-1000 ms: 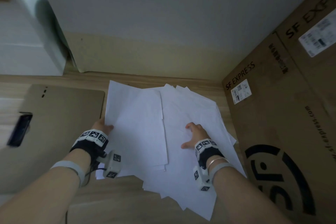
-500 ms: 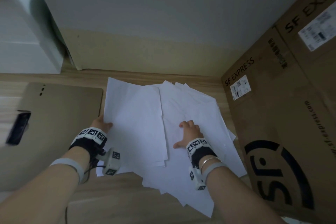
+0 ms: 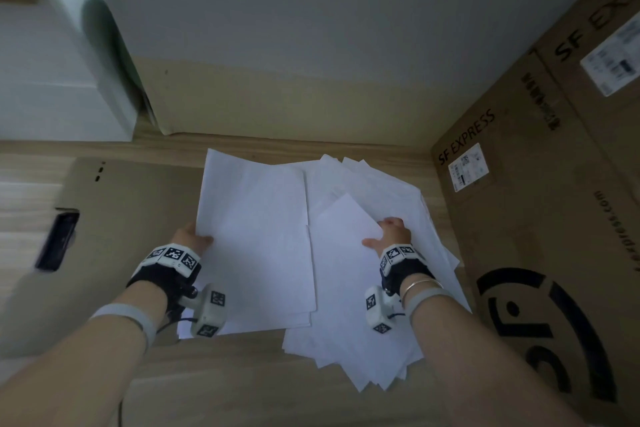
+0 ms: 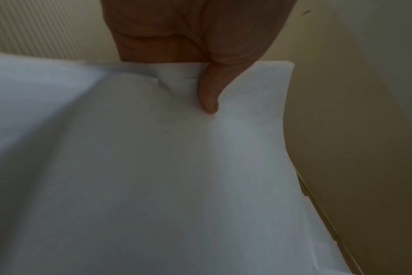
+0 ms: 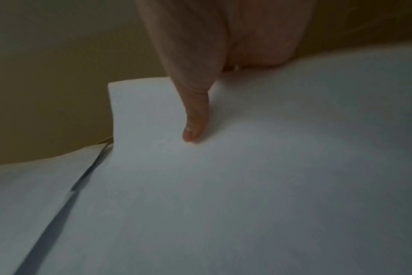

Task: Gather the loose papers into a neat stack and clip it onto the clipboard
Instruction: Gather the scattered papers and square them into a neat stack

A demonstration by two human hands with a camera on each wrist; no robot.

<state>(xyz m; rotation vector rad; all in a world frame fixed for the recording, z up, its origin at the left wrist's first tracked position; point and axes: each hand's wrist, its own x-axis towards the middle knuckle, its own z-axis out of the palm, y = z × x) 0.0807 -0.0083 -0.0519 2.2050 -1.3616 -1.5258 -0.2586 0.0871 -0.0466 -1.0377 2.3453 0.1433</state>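
Several white paper sheets (image 3: 367, 305) lie fanned out on the wooden floor. My left hand (image 3: 192, 237) pinches the left edge of a partly squared bundle of sheets (image 3: 256, 236), thumb on top; the left wrist view shows that thumb (image 4: 208, 98) pressing the paper (image 4: 153, 167). My right hand (image 3: 389, 234) pinches the right edge of a single top sheet (image 3: 343, 253), which is lifted off the pile; its thumb (image 5: 193, 128) lies on the sheet (image 5: 247, 186). The tan clipboard (image 3: 131, 218) lies flat to the left, its black clip (image 3: 60, 241) at its left edge.
A large SF Express cardboard box (image 3: 540, 218) stands close on the right, against the paper pile. A wall with a beige skirting (image 3: 294, 100) runs behind the papers. A white cabinet (image 3: 62, 80) is at the back left. Bare floor (image 3: 242, 385) lies in front.
My right hand moved right from the middle of the pile to a sheet's edge and lifted that sheet. My left hand kept its hold on the left bundle.
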